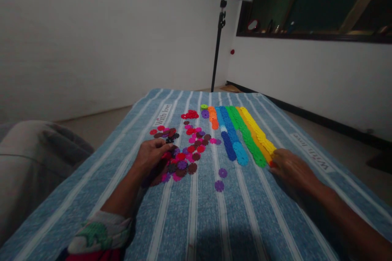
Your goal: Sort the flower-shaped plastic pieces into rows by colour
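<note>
My left hand (152, 151) is over a loose pile of flower-edged plastic discs (181, 156) in red, pink, purple, brown and black. Its fingers are bent together at a black disc (170, 139); what they pinch, if anything, is hidden. At the near end of a yellow row of overlapping discs (257, 130), my right hand (288, 166) is closed, with a small orange-red disc (272, 164) at its fingertips. Left of the yellow row lie a green row (251, 142), blue rows (229, 130) and a short orange row (213, 118).
Two purple discs (219, 186) lie apart nearer me. Red discs (190, 114) are grouped farther back, near a lime disc (204, 107). A striped blue cloth (196, 220) covers the table. Beyond it stands a lamp on a pole (217, 45). A clothed knee (45, 163) is at left.
</note>
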Demonstrator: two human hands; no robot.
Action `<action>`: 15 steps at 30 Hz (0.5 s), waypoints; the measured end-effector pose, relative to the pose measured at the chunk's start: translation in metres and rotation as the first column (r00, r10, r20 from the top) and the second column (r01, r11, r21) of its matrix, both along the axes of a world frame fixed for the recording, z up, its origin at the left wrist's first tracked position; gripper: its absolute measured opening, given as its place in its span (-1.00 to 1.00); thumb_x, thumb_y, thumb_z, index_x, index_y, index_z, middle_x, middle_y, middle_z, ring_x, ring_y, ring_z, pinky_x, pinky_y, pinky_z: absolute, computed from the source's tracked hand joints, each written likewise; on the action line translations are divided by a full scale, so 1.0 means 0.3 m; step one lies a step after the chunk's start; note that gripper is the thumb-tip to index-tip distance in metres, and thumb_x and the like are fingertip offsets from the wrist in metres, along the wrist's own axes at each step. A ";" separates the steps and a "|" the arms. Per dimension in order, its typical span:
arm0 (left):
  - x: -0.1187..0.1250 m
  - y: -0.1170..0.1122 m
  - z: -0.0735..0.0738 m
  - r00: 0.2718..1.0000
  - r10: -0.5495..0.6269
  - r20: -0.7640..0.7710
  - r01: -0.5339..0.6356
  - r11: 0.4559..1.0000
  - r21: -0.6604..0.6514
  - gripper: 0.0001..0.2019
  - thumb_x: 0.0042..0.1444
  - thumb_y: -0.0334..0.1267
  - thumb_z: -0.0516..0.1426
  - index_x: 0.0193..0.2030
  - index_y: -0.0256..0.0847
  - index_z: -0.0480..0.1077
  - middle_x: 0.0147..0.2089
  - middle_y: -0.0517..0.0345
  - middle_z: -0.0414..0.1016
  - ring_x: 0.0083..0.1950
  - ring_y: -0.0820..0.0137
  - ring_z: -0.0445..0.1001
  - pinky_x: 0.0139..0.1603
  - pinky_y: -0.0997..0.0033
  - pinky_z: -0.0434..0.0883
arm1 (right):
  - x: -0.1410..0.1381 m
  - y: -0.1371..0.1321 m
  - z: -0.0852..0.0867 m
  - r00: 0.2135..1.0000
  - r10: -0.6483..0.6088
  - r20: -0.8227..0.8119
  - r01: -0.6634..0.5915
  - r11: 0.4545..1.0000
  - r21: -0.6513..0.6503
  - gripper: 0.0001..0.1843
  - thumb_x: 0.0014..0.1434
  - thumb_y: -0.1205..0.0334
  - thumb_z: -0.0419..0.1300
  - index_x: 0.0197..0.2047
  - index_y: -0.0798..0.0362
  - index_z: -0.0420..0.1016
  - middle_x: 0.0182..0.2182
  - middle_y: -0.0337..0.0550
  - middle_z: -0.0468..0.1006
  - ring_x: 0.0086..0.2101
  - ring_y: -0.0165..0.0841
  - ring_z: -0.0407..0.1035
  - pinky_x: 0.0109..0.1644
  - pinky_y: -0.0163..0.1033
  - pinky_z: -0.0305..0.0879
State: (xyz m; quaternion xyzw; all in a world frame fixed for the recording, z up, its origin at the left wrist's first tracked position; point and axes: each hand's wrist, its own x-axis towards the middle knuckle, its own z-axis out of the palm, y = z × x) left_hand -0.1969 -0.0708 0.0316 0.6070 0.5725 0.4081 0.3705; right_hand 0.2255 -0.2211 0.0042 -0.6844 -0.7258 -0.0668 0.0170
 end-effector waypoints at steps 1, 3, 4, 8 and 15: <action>0.002 -0.001 -0.003 1.000 -0.011 -0.001 0.011 1.000 -0.013 -0.68 -0.24 -0.07 0.28 -0.66 -0.24 0.31 -0.70 0.25 0.29 -0.63 0.51 0.20 -0.61 0.51 0.12 | -0.007 -0.005 -0.012 1.000 -0.008 0.010 0.008 1.000 0.029 -0.91 0.15 0.23 0.24 -0.34 0.07 0.49 -0.27 0.01 0.47 -0.28 -0.21 0.36 -0.25 -0.17 0.19; 0.005 -0.003 -0.008 1.000 -0.025 0.000 0.025 0.999 -0.026 -0.67 -0.23 -0.04 0.28 -0.65 -0.24 0.31 -0.69 0.24 0.31 -0.63 0.51 0.22 -0.62 0.51 0.12 | -0.025 -0.008 -0.020 0.999 -0.032 0.028 0.029 0.997 0.072 -0.91 0.13 0.24 0.27 -0.34 0.07 0.48 -0.26 0.02 0.46 -0.27 -0.20 0.34 -0.24 -0.16 0.18; 0.006 -0.004 -0.009 1.000 -0.027 0.003 0.027 0.999 -0.029 -0.66 -0.23 -0.03 0.28 -0.64 -0.24 0.31 -0.69 0.24 0.31 -0.63 0.50 0.22 -0.62 0.51 0.12 | -0.034 -0.007 -0.017 0.998 -0.046 0.033 0.043 0.996 0.076 -0.91 0.14 0.24 0.26 -0.34 0.07 0.47 -0.26 0.01 0.45 -0.26 -0.21 0.34 -0.24 -0.16 0.17; 0.008 -0.010 -0.006 1.000 -0.017 0.002 0.017 0.999 -0.039 -0.65 -0.21 -0.02 0.29 -0.64 -0.23 0.30 -0.69 0.25 0.30 -0.65 0.50 0.23 -0.63 0.51 0.12 | -0.060 0.000 0.002 0.991 -0.124 0.040 0.122 0.992 0.043 -0.90 0.21 0.28 0.19 -0.33 0.12 0.46 -0.29 -0.02 0.43 -0.31 -0.27 0.33 -0.28 -0.20 0.13; 0.013 -0.013 0.001 1.000 -0.015 0.004 0.015 1.000 -0.009 -0.67 -0.23 -0.04 0.29 -0.66 -0.23 0.31 -0.69 0.23 0.33 -0.64 0.50 0.22 -0.63 0.51 0.12 | -0.068 -0.006 -0.003 0.989 -0.143 0.041 0.142 0.989 0.027 -0.83 0.27 0.30 0.11 -0.32 0.15 0.46 -0.27 -0.03 0.45 -0.30 -0.28 0.36 -0.25 -0.22 0.15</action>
